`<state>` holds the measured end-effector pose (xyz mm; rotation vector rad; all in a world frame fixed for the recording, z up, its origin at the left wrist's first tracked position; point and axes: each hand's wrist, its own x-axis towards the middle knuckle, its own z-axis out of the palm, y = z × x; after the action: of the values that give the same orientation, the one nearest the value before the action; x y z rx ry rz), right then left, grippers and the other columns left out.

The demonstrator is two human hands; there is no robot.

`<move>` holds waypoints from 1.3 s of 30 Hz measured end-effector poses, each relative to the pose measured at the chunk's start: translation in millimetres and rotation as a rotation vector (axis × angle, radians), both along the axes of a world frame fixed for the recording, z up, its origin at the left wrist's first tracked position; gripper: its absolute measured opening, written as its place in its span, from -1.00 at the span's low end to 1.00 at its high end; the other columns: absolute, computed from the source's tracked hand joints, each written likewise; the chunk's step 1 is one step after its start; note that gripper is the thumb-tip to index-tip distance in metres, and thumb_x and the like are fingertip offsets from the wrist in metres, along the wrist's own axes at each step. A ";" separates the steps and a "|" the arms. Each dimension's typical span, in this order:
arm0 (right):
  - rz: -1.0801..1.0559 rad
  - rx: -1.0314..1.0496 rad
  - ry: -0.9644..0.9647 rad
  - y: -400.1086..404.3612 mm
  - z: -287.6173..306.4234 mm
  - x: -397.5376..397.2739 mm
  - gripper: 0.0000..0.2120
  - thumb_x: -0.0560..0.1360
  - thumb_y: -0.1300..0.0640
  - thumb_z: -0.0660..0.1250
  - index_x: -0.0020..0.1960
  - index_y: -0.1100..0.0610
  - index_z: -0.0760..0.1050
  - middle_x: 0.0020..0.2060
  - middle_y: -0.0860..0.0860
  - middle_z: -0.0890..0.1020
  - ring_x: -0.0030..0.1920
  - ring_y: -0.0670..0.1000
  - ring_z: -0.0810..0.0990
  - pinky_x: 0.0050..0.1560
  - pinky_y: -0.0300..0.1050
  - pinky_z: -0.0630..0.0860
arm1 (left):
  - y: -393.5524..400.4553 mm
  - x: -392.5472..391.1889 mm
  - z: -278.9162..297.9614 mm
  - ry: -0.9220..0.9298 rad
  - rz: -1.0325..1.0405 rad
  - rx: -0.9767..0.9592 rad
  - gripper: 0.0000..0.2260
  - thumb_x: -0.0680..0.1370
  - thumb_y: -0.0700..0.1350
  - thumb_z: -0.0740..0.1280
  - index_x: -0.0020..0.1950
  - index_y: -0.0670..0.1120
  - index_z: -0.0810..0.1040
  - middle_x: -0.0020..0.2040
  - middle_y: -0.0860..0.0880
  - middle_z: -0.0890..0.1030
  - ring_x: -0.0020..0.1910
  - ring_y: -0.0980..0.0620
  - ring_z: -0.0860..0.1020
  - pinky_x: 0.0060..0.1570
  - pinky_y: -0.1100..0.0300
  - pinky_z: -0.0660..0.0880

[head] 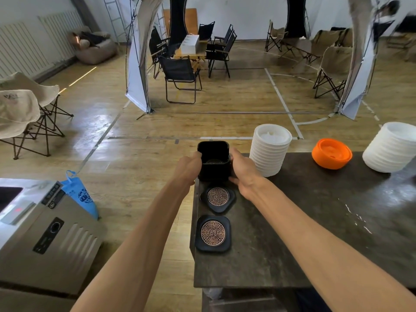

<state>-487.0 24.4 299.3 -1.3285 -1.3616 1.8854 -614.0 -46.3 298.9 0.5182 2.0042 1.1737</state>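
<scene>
A black square holder box (213, 152) stands at the far left corner of the dark table (315, 233). A patterned coaster shows faintly inside it. My left hand (188, 168) grips its left side and my right hand (244, 173) grips its right side. Two black coasters with copper lattice discs lie along the table's left edge: one (218, 197) just behind my hands, tilted, and one (213, 233) flat, nearer to me.
A stack of white ribbed lids (270, 149) stands right of the box. An orange bowl (331, 154) and a second white stack (391, 150) sit further right. A grey machine (45, 233) and a blue bag (83, 197) are on the left. Folding chairs stand beyond.
</scene>
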 end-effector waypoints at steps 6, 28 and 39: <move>-0.008 0.078 -0.002 -11.7 7.4 13.2 -0.72 0.61 -0.01 0.20 -0.20 0.08 0.52 -0.31 0.00 0.57 -0.25 -0.04 0.50 -0.13 -0.11 0.45 | -20.5 19.9 10.2 0.396 0.055 0.084 -0.72 0.61 0.02 0.21 0.13 -0.13 0.57 0.00 -0.07 0.56 0.00 -0.06 0.53 0.01 0.05 0.44; -0.338 0.224 -0.072 -52.5 -5.3 485.7 -0.87 0.59 0.18 0.32 0.02 0.06 0.64 -0.11 -0.03 0.74 -0.05 -0.10 0.71 0.02 -0.16 0.61 | -1.1 457.4 -4.5 0.419 -0.692 0.334 -0.90 0.57 -0.12 0.37 -0.01 0.08 0.62 -0.15 0.20 0.66 -0.12 0.29 0.60 -0.13 0.48 0.44; -0.404 -0.118 -0.517 -11.1 -191.1 678.4 -0.86 0.50 0.20 0.32 -0.14 0.09 0.66 -0.17 0.11 0.73 -0.13 0.07 0.70 -0.08 -0.05 0.57 | 76.6 658.4 -195.8 0.335 -0.992 -0.272 -0.79 0.57 -0.15 0.31 0.19 -0.07 0.59 0.17 -0.08 0.64 0.17 -0.07 0.59 0.12 0.13 0.50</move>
<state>191.4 13.3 108.2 -2.0738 -1.0922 1.4205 44.4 30.4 103.1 1.4116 1.7247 0.2082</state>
